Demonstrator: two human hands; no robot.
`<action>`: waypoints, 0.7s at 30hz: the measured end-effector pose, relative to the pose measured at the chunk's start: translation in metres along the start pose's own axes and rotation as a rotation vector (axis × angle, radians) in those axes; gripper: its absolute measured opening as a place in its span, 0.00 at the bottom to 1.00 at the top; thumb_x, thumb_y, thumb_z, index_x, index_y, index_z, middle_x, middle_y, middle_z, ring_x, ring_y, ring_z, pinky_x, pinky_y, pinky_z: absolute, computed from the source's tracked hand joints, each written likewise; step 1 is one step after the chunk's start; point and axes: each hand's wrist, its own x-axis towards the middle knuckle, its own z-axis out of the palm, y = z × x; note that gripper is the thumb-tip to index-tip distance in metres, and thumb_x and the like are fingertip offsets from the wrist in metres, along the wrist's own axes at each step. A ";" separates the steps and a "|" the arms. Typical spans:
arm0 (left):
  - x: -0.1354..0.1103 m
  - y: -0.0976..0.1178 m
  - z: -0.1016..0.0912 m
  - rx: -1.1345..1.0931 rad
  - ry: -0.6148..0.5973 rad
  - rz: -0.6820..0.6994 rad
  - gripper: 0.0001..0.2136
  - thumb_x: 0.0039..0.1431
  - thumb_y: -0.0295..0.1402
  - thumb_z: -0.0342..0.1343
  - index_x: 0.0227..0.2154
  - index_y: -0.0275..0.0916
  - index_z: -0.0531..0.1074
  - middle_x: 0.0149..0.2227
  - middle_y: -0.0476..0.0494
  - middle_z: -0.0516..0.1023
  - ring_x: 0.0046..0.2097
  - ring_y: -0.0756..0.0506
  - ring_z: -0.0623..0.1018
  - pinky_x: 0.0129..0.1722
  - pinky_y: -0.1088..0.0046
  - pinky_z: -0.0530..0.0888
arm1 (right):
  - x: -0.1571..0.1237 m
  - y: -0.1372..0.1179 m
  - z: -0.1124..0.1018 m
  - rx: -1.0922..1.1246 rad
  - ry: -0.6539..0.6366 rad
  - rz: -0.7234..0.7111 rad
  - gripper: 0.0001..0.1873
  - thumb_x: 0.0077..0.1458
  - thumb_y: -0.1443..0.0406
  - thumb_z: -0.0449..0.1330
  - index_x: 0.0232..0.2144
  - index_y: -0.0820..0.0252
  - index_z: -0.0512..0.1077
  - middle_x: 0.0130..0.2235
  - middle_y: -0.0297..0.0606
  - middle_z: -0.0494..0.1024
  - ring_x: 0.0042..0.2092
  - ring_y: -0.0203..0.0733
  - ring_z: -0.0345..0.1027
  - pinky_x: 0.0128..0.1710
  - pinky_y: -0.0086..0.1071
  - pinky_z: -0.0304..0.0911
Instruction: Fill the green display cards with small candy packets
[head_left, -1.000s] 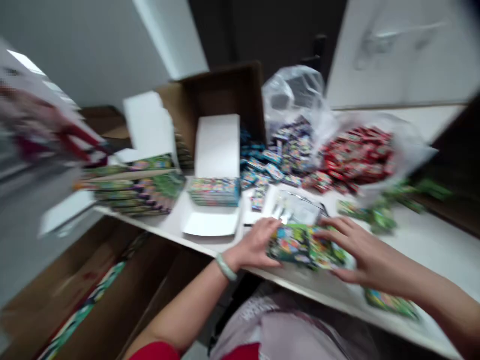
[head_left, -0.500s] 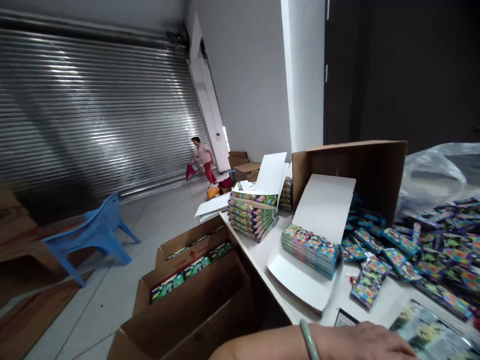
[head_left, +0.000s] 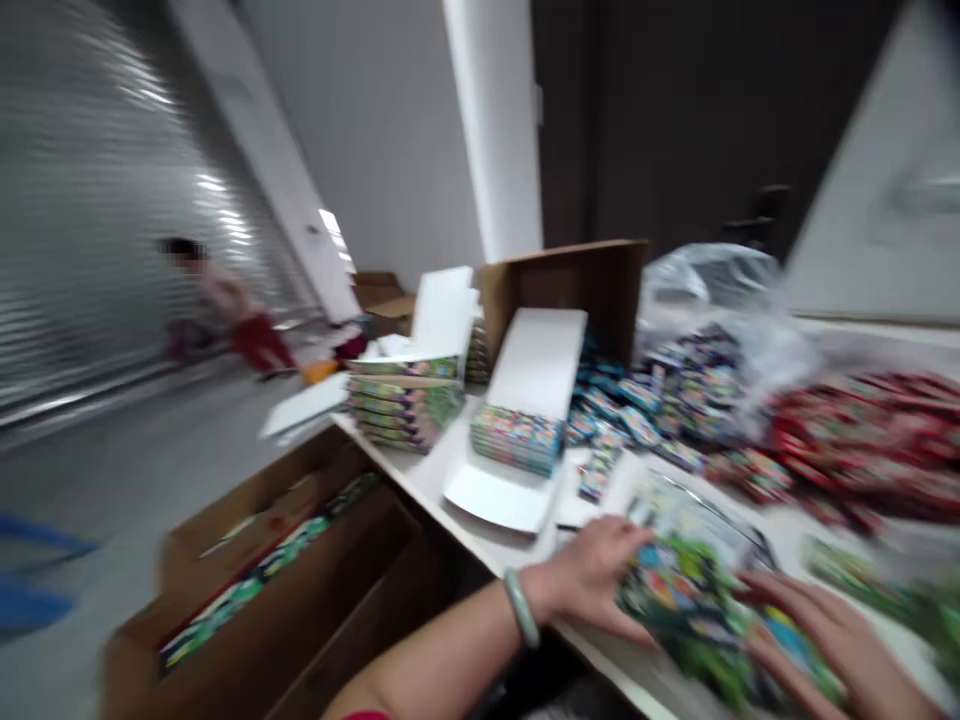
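Packet bundle [head_left: 694, 610], loose and glossy, lies under both hands at the lower right of the frame, near the front edge of the worktop [head_left: 405, 470]. The left hand [head_left: 592, 575], a pale bangle [head_left: 521, 608] on its wrist, is spread wide with its fingers against the bundle's left side. The right hand [head_left: 832, 650] reaches in from the lower right corner, fingers splayed across the top. Whether either has real hold is impossible to say (blur smears the fingertips). The hands look busy gathering that bundle, and lifting it cleanly would call for both closing in evenly. Above them, a stack of colourful packets [head_left: 517, 440] sits on an open white box [head_left: 495, 495], with blue packets [head_left: 637, 400] and red packets [head_left: 855, 445] toward the right, a clear plastic bag [head_left: 709, 280] behind those, and an open carton [head_left: 262, 560] at lower left.
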 end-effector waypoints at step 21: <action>0.016 -0.026 -0.012 -0.151 0.015 -0.069 0.45 0.47 0.39 0.66 0.64 0.46 0.46 0.59 0.36 0.59 0.59 0.33 0.65 0.58 0.48 0.68 | 0.127 0.128 0.030 -0.662 -0.189 0.737 0.35 0.53 0.59 0.61 0.60 0.66 0.57 0.60 0.62 0.60 0.58 0.62 0.59 0.52 0.52 0.59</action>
